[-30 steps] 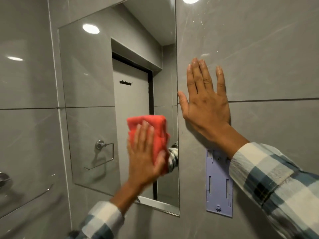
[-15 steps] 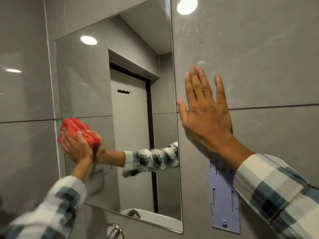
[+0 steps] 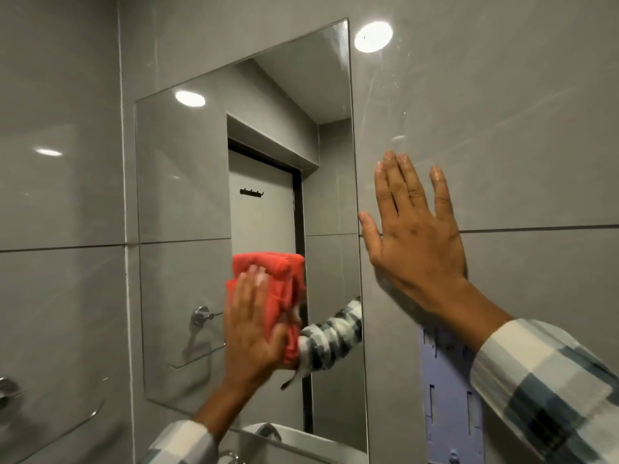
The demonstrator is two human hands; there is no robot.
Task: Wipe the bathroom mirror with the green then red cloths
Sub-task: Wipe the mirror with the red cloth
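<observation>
The left hand, low and centre in the frame, lies nearly flat with its fingers spread over the folded red cloth, pressing it against the mirror; the open palm spreads pressure so the whole pad rubs the glass. The cloth sits in the mirror's lower middle, just left of its right edge. At right of centre, the right hand is fully open and holds nothing, planted flat on the grey wall tile beside the mirror, likely to brace the body. Below it hangs a lilac plastic bracket. No green cloth is in view, so the red pass appears under way.
</observation>
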